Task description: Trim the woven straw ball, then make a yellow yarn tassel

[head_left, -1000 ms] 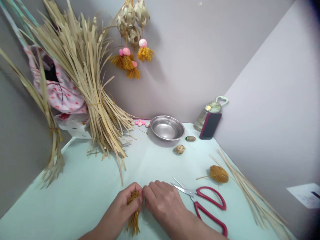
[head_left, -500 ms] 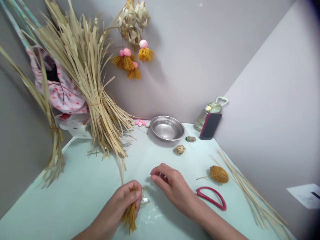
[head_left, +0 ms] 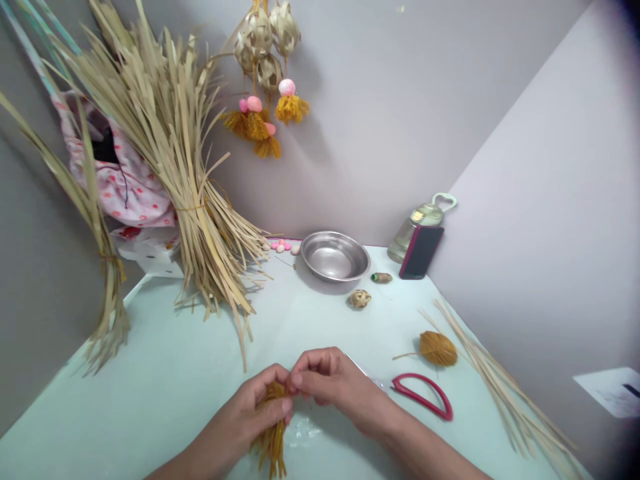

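Observation:
A mustard-yellow yarn tassel (head_left: 273, 443) hangs from my left hand (head_left: 260, 408), its strands pointing down toward the table's front. The fingers of that hand are wrapped round its upper part. Thumb and index finger of my right hand (head_left: 333, 383) are pinched together at the top of the tassel, touching the left fingertips; what they grip is too small to make out. Red-handled scissors (head_left: 425, 400) lie partly under my right wrist, with a strip of blade showing beyond the hand. A yellow yarn ball (head_left: 438, 349) rests behind the scissors' handle.
A metal bowl (head_left: 335, 257), a small woven ball (head_left: 359, 299), pink beads (head_left: 281, 246) and a phone (head_left: 421, 253) leaning on a bottle (head_left: 403, 240) stand at the back. Straw bundles (head_left: 190, 200) fill the left; loose strips (head_left: 500, 383) lie right. Woven balls with tassels hang above.
My right hand has moved left and down to meet my left hand, its fingers closing into a pinch. My left hand has shifted slightly right with the tassel. More of the scissors' blade shows.

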Motion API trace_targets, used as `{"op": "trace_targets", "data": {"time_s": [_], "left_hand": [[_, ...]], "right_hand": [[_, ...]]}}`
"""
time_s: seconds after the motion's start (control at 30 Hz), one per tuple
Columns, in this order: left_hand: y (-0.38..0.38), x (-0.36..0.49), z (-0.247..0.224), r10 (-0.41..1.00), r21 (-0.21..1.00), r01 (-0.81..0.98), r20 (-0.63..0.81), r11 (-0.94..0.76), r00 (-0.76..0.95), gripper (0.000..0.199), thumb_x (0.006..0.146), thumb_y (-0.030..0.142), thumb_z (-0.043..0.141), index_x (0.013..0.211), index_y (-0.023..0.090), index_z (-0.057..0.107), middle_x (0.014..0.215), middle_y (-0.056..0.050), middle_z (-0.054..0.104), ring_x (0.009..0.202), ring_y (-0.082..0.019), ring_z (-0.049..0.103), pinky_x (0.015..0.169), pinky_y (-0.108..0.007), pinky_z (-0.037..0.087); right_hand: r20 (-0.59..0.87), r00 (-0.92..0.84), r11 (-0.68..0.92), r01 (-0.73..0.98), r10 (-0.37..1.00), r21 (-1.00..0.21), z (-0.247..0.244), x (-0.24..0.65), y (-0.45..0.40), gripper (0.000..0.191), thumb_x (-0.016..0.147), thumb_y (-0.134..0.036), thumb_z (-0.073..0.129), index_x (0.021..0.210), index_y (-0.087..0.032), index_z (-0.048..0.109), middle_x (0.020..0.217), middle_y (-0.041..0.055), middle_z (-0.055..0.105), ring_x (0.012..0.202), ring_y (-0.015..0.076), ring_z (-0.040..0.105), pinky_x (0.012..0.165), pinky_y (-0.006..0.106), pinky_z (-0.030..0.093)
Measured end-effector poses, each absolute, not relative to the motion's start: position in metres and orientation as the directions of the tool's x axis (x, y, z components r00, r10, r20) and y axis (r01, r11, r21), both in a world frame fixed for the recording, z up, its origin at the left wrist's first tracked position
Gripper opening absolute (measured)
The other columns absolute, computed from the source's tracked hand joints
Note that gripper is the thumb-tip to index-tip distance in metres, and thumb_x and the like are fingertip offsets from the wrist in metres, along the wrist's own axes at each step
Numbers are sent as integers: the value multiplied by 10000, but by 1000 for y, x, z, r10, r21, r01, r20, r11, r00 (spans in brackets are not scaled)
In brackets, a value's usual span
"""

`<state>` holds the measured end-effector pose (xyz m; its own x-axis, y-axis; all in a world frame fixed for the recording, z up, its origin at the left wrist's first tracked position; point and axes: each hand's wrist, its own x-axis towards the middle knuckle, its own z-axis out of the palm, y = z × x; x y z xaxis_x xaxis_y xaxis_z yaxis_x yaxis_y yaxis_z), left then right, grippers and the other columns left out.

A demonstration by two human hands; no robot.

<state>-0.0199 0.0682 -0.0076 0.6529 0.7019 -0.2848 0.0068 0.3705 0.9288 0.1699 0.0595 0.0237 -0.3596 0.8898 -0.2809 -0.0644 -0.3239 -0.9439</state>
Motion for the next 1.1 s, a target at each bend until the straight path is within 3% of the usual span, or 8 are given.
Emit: {"op": "trace_targets", "data": {"time_s": [0.1,0.2,0.37,0.47,0.6,0.73,0.93,1.1], "left_hand": [[67,-20,-7,693,925,-6,-281,380,664,171,893,333,596,832,174,585,743,2,536,711,-142,460,684,-249,340],[68,-21,-4,723,902,-33,-323,431,611,175,909,346,579,836,187,573,719,17,518,675,-134,419,647,-242,322],[71,-21,4,768,849,-153,-362,506,529,188,876,376,632,835,200,578,754,22,496,724,-139,438,689,-231,362],[72,-21,7,763,833,-180,-365,524,534,179,878,375,626,840,205,581,750,19,497,736,-149,460,700,-238,374],[72,-21,5,796,885,-129,-328,447,509,176,893,378,593,844,210,574,807,2,531,819,-175,486,733,-254,368],[73,-22,2,814,908,-77,-327,411,481,189,857,378,629,831,208,550,806,9,508,801,-171,457,725,-259,354],[72,-22,-2,820,920,-58,-314,386,479,204,860,381,634,820,209,532,768,19,505,753,-160,447,697,-261,344],[72,-20,-3,771,919,-114,-244,378,588,244,868,428,626,831,203,537,763,-19,594,782,-201,537,760,-307,391]], "right_hand": [[-298,-355,-378,-179,886,-909,22,169,59,320,848,-430,664,976,-138,695,664,-19,547,523,66,341,503,212,238],[-225,-223,-248,-81,949,-965,21,170,59,359,876,-481,624,1039,-162,648,724,-19,544,554,79,369,525,214,286],[-157,-298,-99,200,942,-975,24,168,52,327,854,-491,654,940,-176,629,746,-27,523,689,117,434,616,226,335],[-200,-423,-136,178,884,-975,24,165,49,341,889,-483,604,797,-155,628,690,-30,497,655,107,412,607,228,322],[-163,-321,-120,148,933,-982,20,164,52,396,928,-477,530,722,-146,599,640,-28,472,611,103,406,593,233,327],[-140,-221,-105,165,965,-981,19,164,56,370,908,-483,560,746,-151,594,635,-30,465,612,109,403,573,233,317],[-171,-259,-127,178,951,-976,24,164,52,371,926,-546,518,950,-181,580,646,-48,472,594,108,435,564,222,341],[-192,-383,-146,146,903,-978,15,161,50,512,932,-591,471,663,-160,534,594,-31,483,561,92,416,563,221,326]]}}
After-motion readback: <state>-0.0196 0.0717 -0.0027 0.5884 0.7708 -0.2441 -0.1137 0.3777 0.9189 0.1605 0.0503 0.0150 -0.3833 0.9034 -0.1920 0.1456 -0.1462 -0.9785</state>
